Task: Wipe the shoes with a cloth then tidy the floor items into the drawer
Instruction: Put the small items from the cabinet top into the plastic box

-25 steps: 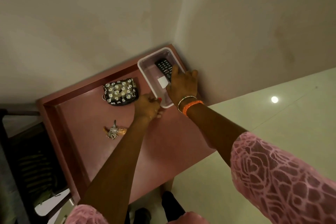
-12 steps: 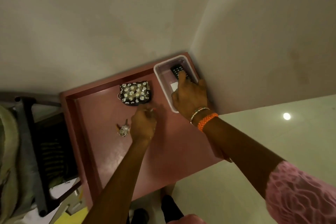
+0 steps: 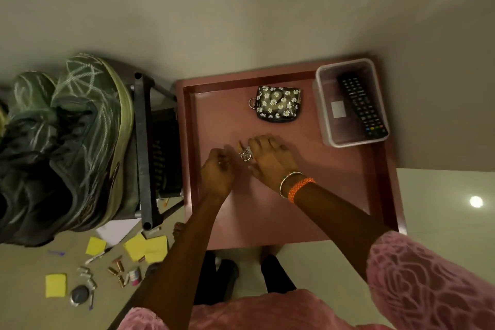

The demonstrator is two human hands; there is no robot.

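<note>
Here, closest to the camera, two pink lace sleeves (image 3: 428,284) reach forward over the open pink drawer (image 3: 267,211). On the floor (image 3: 32,262) at the left lie the loose items: yellow sticky notes (image 3: 146,248), small batteries (image 3: 117,268), pens and a round dark lid (image 3: 79,294). They are well apart from the drawer.

Inside the drawer, both hands meet near the middle. The left hand (image 3: 217,173) has its fingers curled, but I cannot tell if it holds anything. The right hand (image 3: 272,159), with an orange bracelet (image 3: 300,188) at the wrist, lies with fingers rather straight on the drawer bottom, touching a bunch of keys (image 3: 245,154) that rests between the two hands.

Farther in, a black pouch with daisies (image 3: 278,104) lies near the back wall of the drawer. In the right back corner stands a clear plastic box (image 3: 324,115), and a black remote control (image 3: 361,104) lies inside it beside a white label.

To the left of the drawer, a pair of dark green shoes (image 3: 75,139) sits on a black metal rack (image 3: 143,147).
</note>
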